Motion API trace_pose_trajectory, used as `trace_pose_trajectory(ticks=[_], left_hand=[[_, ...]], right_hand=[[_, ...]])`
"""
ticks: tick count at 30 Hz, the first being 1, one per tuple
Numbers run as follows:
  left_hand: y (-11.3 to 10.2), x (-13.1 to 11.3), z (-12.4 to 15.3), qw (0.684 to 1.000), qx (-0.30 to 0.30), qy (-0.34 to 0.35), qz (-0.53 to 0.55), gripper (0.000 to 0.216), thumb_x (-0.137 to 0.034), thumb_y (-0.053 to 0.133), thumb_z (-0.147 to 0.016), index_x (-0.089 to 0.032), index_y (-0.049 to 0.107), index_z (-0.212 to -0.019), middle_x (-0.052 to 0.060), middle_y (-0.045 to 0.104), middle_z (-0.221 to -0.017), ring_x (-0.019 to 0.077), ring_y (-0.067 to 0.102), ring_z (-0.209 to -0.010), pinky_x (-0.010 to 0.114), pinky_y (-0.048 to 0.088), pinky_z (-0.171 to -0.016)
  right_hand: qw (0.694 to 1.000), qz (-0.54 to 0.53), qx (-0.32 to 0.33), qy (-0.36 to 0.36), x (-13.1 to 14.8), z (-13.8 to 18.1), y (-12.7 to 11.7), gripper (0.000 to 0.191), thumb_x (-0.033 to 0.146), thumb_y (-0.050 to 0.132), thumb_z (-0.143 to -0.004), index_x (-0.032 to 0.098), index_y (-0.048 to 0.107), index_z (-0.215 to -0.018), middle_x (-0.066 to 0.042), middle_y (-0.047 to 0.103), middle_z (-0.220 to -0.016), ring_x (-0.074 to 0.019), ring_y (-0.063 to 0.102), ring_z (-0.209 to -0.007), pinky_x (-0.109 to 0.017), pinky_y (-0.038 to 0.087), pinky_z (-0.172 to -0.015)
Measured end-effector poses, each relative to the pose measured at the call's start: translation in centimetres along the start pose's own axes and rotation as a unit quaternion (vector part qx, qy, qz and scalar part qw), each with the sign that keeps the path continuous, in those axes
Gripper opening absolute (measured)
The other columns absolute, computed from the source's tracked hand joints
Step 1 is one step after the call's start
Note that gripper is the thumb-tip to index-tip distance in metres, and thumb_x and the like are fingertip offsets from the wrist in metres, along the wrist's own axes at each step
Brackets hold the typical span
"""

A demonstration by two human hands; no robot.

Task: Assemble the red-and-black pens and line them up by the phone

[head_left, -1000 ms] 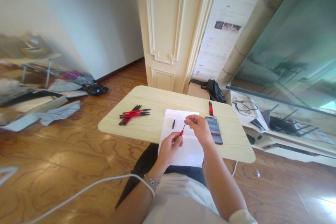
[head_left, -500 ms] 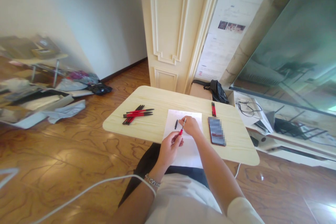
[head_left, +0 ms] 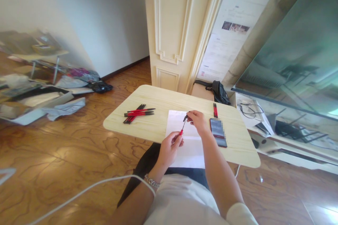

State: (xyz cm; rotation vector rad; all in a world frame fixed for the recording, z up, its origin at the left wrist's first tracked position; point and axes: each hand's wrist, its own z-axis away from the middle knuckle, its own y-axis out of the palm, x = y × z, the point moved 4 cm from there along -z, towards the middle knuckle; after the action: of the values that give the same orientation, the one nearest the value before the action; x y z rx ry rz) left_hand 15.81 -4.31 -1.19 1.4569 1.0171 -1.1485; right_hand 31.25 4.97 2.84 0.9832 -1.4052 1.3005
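Note:
My left hand (head_left: 169, 147) is closed around a red pen barrel (head_left: 181, 132), its thin refill (head_left: 183, 124) sticking out toward the far side of the table. Between the fingers of my right hand (head_left: 196, 121) is a small black pen part (head_left: 185, 117), close to the refill's tip; whether the two touch I cannot tell. Both hands are above a white sheet of paper (head_left: 188, 151). A pile of red and black pens (head_left: 138, 113) lies to the left on the table.
Right of the paper, a phone (head_left: 218, 133) lies on the pale wooden table (head_left: 118, 119), with red pens (head_left: 215, 110) beyond it. A black bag (head_left: 219, 91) sits behind the table. One white cable (head_left: 105, 180) crosses near my left forearm.
The black pen part that lay on the paper is now in my right hand, lifted toward the refill's tip. My left hand still holds the red barrel in about the same place.

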Motion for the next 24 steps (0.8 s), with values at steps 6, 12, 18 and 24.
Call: trace_pose_trajectory(ticks=[6, 12, 18, 24], left_hand=[[0.9, 0.0, 0.2, 1.000, 0.009, 0.002, -0.005, 0.037, -0.045, 0.060, -0.081, -0.014, 0.063, -0.102, 0.005, 0.064, -0.078, 0.0150, 0.061, -0.070, 0.029, 0.053, -0.069], [1.0, -0.1, 0.2, 0.999, 0.023, 0.009, -0.025, 0.036, -0.044, 0.058, -0.083, -0.014, 0.062, -0.103, 0.005, 0.063, -0.078, 0.0150, 0.061, -0.071, 0.028, 0.052, -0.069], [0.8, 0.4, 0.2, 0.999, 0.019, 0.007, -0.042, 0.036, -0.045, 0.057, -0.084, -0.014, 0.063, -0.103, 0.005, 0.063, -0.077, 0.0145, 0.061, -0.070, 0.028, 0.051, -0.068], [1.0, 0.4, 0.2, 0.998, 0.030, 0.004, -0.047, 0.036, -0.044, 0.057, -0.084, -0.014, 0.062, -0.103, 0.005, 0.063, -0.076, 0.0148, 0.060, -0.069, 0.028, 0.051, -0.068]], right_hand=[[0.982, -0.178, -0.043, -0.054, 2.9, 3.1, -2.9, 0.031, 0.045, 0.066, -0.072, 0.018, 0.065, -0.086, -0.004, 0.066, -0.074, -0.0121, 0.057, -0.062, -0.022, 0.039, -0.053], [0.981, -0.177, -0.036, -0.068, 3.9, 3.8, -3.0, 0.029, 0.043, 0.067, -0.073, 0.017, 0.066, -0.084, -0.004, 0.065, -0.072, -0.0120, 0.056, -0.061, -0.023, 0.039, -0.053], [0.987, -0.140, -0.020, -0.075, 4.0, 3.8, -3.0, 0.029, 0.044, 0.065, -0.074, 0.016, 0.066, -0.084, -0.004, 0.065, -0.070, -0.0121, 0.055, -0.060, -0.023, 0.038, -0.052], [0.991, -0.094, -0.019, -0.097, 4.0, 3.7, -3.4, 0.029, 0.045, 0.064, -0.075, 0.017, 0.066, -0.083, -0.004, 0.066, -0.071, -0.0125, 0.055, -0.059, -0.024, 0.038, -0.052]])
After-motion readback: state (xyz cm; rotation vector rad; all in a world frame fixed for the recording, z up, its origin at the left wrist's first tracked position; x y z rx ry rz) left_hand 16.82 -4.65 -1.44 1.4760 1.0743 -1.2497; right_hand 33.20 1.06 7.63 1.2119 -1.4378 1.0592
